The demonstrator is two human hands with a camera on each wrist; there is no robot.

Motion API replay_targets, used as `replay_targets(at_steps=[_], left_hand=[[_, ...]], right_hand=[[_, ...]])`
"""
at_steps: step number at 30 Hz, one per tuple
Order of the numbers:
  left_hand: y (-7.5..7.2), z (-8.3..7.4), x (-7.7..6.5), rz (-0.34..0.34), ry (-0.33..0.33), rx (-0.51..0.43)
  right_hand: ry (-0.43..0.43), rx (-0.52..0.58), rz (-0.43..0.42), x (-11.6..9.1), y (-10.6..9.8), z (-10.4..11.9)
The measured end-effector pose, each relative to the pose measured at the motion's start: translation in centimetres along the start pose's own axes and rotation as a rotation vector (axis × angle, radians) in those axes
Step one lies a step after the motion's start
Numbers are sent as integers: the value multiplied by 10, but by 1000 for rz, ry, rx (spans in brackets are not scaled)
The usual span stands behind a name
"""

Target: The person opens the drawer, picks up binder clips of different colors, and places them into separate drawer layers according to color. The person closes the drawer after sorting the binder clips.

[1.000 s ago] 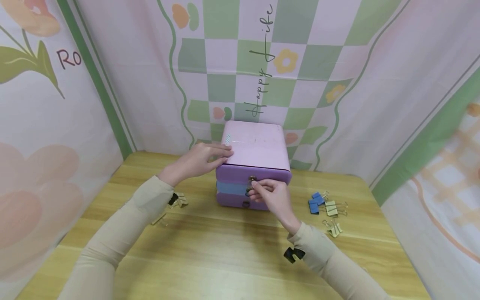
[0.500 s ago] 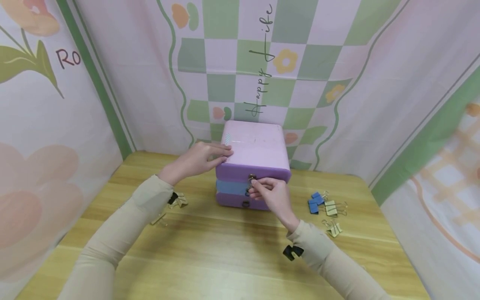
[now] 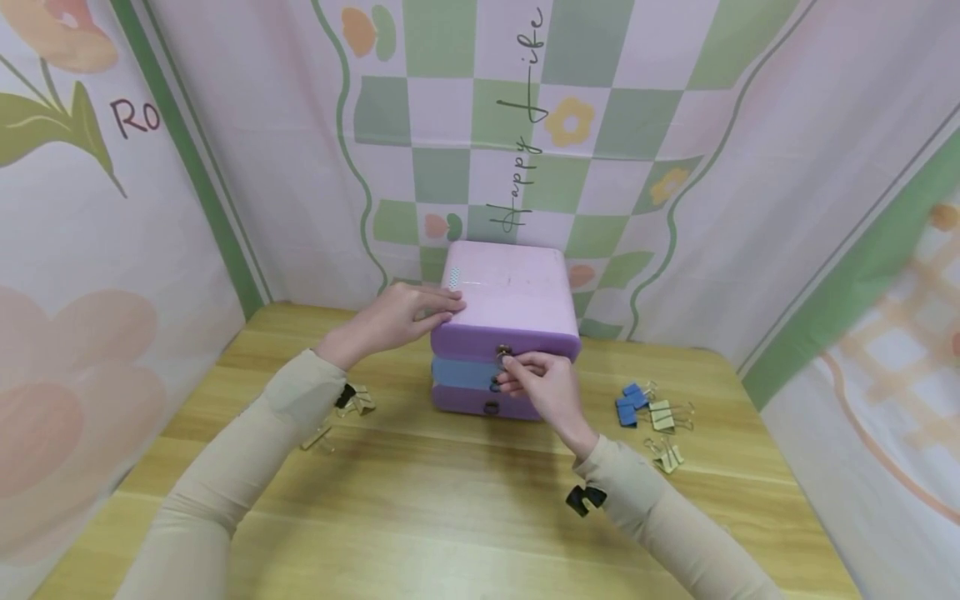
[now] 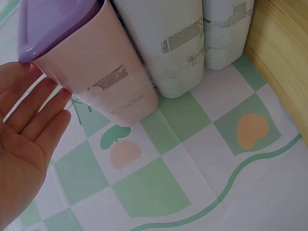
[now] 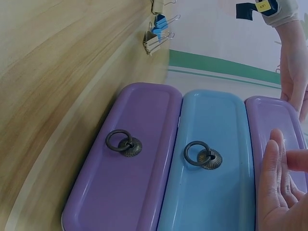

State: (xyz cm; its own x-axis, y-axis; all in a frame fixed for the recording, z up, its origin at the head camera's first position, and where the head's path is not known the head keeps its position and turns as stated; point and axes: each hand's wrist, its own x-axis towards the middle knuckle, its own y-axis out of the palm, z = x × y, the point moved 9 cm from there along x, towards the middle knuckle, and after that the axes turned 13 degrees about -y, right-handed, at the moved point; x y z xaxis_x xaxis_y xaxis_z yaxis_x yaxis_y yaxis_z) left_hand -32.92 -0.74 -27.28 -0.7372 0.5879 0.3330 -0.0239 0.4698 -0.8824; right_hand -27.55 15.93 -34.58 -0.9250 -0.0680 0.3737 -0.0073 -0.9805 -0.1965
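Note:
A small chest of drawers (image 3: 517, 292) with a pink top stands in the middle of the table in the head view. Its top and bottom drawer fronts are purple; the middle drawer front (image 5: 216, 130) is blue. My left hand (image 3: 408, 312) rests on the chest's front left corner, fingers extended. My right hand (image 3: 551, 392) pinches the ring pull (image 3: 503, 353) of the top drawer front (image 3: 465, 342) between thumb and fingers. In the right wrist view that ring pull is hidden behind the hand. The ring pulls on the blue drawer and the bottom drawer (image 5: 125, 168) hang loose.
Blue binder clips (image 3: 627, 412) and yellow binder clips (image 3: 663, 417) lie right of the chest. More yellow binder clips (image 3: 364, 401) sit beside the left sleeve. A patterned curtain (image 3: 525, 125) hangs behind the wooden table (image 3: 420, 517). A black piece (image 3: 585, 500) shows at the right cuff.
The dark gap above the top drawer front has closed up. That front and my right hand have shifted slightly away from me, toward the chest. The left hand keeps its place.

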Motion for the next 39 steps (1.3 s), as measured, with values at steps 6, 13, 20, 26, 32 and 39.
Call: replay_targets(at_steps=[6,13,20,26,32,39], left_hand=[[0,1,1,-6,2,12],[0,1,1,1,-7,7],[0,2,0,0,-12,-2],[1,2,1,-5,-8,-10],[1,3,0,0,-11,-16],[1,4,0,-17,-7,-11]], right_hand=[[-3,0,-1,1,0,-1],[-9,1,2,1,0,0],[-6,-19,2,-1,-1,3],[-76,15,-19,6,-5,-38],[-131,18,-39,24,-15,-153],[-77,54,-32,8,-8,-76]])
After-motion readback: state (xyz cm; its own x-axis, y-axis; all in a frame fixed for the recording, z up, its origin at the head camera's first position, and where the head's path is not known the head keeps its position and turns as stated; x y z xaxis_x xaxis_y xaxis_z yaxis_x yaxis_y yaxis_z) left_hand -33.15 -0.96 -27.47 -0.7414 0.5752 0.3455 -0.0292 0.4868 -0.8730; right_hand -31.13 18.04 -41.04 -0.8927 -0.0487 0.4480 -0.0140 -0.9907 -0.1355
